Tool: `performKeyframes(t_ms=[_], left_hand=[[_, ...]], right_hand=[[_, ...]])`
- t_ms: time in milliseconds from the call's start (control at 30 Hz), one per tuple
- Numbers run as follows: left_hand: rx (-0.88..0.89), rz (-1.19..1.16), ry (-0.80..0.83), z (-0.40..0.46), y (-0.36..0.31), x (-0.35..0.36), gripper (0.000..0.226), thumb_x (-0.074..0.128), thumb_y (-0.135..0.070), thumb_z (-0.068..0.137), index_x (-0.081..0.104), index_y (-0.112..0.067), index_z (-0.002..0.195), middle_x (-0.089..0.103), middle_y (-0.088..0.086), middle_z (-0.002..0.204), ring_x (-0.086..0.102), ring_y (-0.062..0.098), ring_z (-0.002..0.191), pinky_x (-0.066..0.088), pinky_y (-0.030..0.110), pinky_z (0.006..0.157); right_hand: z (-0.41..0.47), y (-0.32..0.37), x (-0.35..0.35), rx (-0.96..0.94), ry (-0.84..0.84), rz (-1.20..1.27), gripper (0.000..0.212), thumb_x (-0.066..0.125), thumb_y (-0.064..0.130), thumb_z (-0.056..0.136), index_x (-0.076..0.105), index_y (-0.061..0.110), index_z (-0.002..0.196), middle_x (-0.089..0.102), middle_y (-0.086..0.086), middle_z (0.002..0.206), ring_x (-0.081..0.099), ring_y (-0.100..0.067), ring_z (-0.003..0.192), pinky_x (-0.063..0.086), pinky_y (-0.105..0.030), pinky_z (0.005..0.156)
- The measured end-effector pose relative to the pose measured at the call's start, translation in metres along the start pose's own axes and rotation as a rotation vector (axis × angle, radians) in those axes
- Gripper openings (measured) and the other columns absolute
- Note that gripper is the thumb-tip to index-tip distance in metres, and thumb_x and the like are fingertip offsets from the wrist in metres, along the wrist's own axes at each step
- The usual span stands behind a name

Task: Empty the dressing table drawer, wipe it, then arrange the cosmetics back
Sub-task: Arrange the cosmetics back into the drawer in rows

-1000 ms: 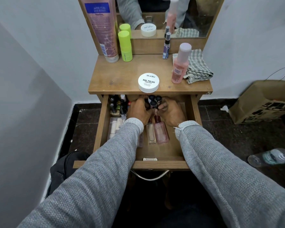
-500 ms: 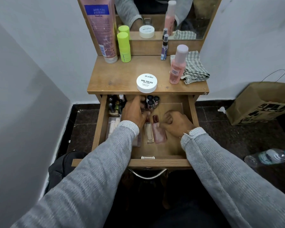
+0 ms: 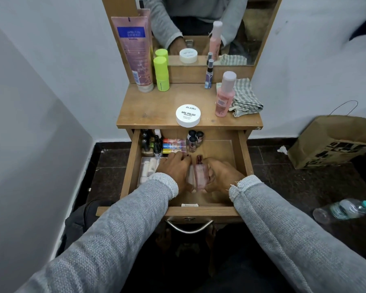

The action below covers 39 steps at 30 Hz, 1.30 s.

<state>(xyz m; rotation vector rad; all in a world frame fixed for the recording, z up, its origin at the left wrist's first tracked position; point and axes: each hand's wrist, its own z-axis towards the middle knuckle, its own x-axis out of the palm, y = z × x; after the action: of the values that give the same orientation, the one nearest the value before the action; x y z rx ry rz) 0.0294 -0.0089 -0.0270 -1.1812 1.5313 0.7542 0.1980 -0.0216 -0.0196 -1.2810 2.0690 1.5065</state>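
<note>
The wooden drawer [image 3: 133,166] is pulled out. In its middle lie a clear perfume bottle [image 3: 190,176] and a pink perfume bottle [image 3: 200,176], side by side. My left hand [image 3: 173,169] presses the clear one from the left, fingers over its cap. My right hand [image 3: 222,176] curls against the pink one from the right. At the back stand dark nail polish bottles [image 3: 149,142], coloured lip balm tubes [image 3: 173,145] and three small polish bottles [image 3: 193,138]. A clear box of white items [image 3: 147,171] sits at the left.
On the tabletop [image 3: 152,111] stand a white wipes jar [image 3: 188,115], a pink bottle [image 3: 224,94], a checked cloth [image 3: 246,98], a small spray [image 3: 209,75], a green tube [image 3: 161,74] and a pink lotion tube [image 3: 135,51]. On the floor are a paper bag [image 3: 334,140], a water bottle [image 3: 342,209] and a black bag [image 3: 78,220].
Both hands have drawn back from the small polish bottles at the drawer's back. They have closed from both sides on the two perfume bottles.
</note>
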Motion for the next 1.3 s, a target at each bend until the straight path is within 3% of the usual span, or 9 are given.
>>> performKeyframes(t_ms=[167,400,567,667,867,1100,1300], left_hand=[[0.040,0.004,-0.010,0.0001,0.0006,-0.0025,0.082,0.078,-0.043,0.069,0.039,-0.021,0.138,0.041,0.005,0.141,0.036,0.028,0.128,0.035,0.042,0.103],[0.048,0.000,-0.011,-0.0019,0.0024,-0.0012,0.085,0.077,-0.045,0.070,0.037,-0.022,0.141,0.038,0.003,0.144,0.034,0.027,0.130,0.034,0.042,0.104],[0.034,-0.004,-0.015,-0.0025,0.0013,-0.0005,0.086,0.078,-0.044,0.070,0.035,-0.021,0.141,0.038,0.004,0.144,0.034,0.027,0.130,0.034,0.043,0.105],[0.033,-0.005,-0.011,-0.0036,0.0021,-0.0006,0.086,0.079,-0.044,0.069,0.036,-0.020,0.140,0.038,0.003,0.143,0.034,0.027,0.130,0.034,0.042,0.104],[0.036,-0.014,-0.013,-0.0037,0.0026,0.0005,0.086,0.079,-0.044,0.068,0.036,-0.021,0.139,0.038,0.002,0.143,0.034,0.026,0.129,0.034,0.042,0.103],[0.039,-0.024,-0.018,-0.0062,0.0023,0.0006,0.084,0.078,-0.043,0.070,0.036,-0.020,0.138,0.037,0.003,0.143,0.033,0.026,0.130,0.033,0.041,0.103],[0.045,-0.048,-0.014,-0.0048,0.0022,0.0013,0.086,0.080,-0.043,0.067,0.037,-0.021,0.137,0.039,0.002,0.142,0.034,0.026,0.129,0.034,0.042,0.103]], right_hand=[[-0.0004,0.0003,0.0010,0.003,-0.018,-0.013,0.073,0.085,0.005,0.066,0.050,0.016,0.128,0.062,0.000,0.113,0.062,-0.019,0.104,0.052,-0.032,0.091],[-0.0031,0.0002,0.0025,-0.033,-0.047,-0.021,0.071,0.085,0.006,0.067,0.049,0.015,0.127,0.057,0.008,0.100,0.060,-0.015,0.096,0.051,-0.025,0.085],[-0.0044,0.0018,0.0059,-0.037,-0.048,-0.042,0.071,0.085,0.009,0.068,0.047,0.015,0.127,0.059,0.004,0.106,0.059,-0.015,0.097,0.048,-0.024,0.082],[-0.0049,0.0017,0.0068,-0.031,-0.046,-0.042,0.069,0.086,0.010,0.067,0.048,0.014,0.125,0.057,0.009,0.097,0.060,-0.015,0.095,0.048,-0.024,0.079],[-0.0048,0.0019,0.0064,-0.027,-0.030,-0.057,0.072,0.086,0.011,0.067,0.046,0.014,0.128,0.056,0.005,0.100,0.060,-0.017,0.097,0.050,-0.027,0.083],[-0.0054,-0.0011,0.0068,-0.036,-0.026,-0.050,0.073,0.085,0.009,0.067,0.046,0.015,0.128,0.052,0.015,0.089,0.059,-0.013,0.092,0.046,-0.020,0.076],[-0.0061,-0.0030,0.0053,-0.052,-0.017,-0.051,0.075,0.084,0.008,0.068,0.044,0.015,0.130,0.050,0.014,0.092,0.055,-0.010,0.091,0.044,-0.020,0.077]])
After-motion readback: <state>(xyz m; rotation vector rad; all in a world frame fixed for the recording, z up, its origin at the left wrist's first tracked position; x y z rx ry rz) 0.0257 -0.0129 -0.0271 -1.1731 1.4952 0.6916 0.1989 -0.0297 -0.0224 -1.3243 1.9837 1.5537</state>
